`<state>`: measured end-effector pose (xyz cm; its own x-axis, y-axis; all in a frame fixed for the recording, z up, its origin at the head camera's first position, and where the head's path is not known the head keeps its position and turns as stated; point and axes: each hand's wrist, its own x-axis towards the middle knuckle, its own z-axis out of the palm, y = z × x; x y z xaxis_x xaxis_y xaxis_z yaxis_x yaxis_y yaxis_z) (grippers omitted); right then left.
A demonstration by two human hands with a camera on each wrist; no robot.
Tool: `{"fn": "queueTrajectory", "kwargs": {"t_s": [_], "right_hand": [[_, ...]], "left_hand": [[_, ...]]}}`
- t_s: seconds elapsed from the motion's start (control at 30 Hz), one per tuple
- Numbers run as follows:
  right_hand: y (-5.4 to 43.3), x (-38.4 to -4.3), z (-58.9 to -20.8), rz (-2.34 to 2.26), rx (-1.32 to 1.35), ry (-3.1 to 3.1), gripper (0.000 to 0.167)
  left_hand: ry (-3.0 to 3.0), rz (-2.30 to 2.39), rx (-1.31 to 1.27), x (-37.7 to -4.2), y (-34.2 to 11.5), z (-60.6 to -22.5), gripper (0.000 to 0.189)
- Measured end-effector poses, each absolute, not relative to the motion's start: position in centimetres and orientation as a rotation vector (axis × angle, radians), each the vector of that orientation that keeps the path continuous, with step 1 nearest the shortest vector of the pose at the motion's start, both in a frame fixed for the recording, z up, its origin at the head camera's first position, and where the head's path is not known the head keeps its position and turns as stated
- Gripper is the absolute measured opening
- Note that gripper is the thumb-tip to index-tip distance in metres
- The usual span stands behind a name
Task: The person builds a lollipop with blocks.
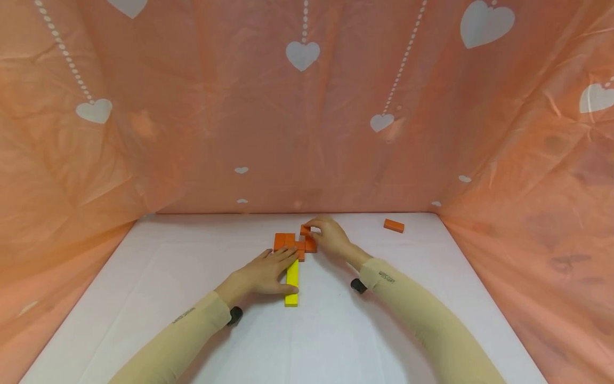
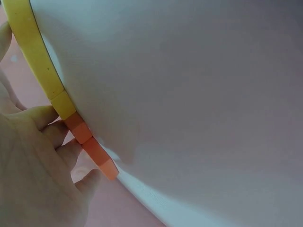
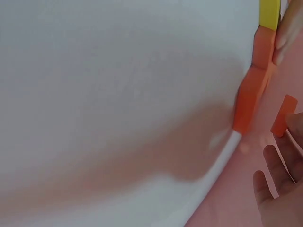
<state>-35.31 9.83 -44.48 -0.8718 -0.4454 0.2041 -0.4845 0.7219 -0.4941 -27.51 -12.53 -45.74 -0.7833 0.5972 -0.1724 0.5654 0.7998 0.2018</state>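
Observation:
My left hand lies with fingers extended over a long yellow block, thumb on its near part and fingertips at the cluster of orange blocks beyond it. In the left wrist view, those fingertips touch the sides of the yellow block and of the orange blocks. Between thumb and finger, my right hand pinches a small orange block. The right wrist view shows this block raised off the tabletop, beside the cluster's right-hand orange block.
A single orange block lies apart at the back right of the white tabletop. An orange curtain with white hearts hangs behind and along both sides. Dark wrist cameras sit beneath both beige sleeves.

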Motion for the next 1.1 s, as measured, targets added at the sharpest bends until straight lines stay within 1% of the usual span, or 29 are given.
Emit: {"fn": "queueTrajectory", "kwargs": {"t_s": [0.2,0.43,1.1], "right_hand": [[9.1,-35.4,-45.0,0.824,0.810,-2.840,0.027],[8.8,-35.6,-45.8,0.847,0.787,-2.850,0.026],[8.3,-36.1,-46.2,0.806,0.828,-2.941,0.029]], "left_hand": [[2.763,0.200,0.911,-27.6,-12.5,-45.9,0.097],[2.757,0.211,0.905,-27.7,-12.4,-46.0,0.098],[2.756,0.215,0.886,-27.5,-12.6,-46.0,0.100]]}}
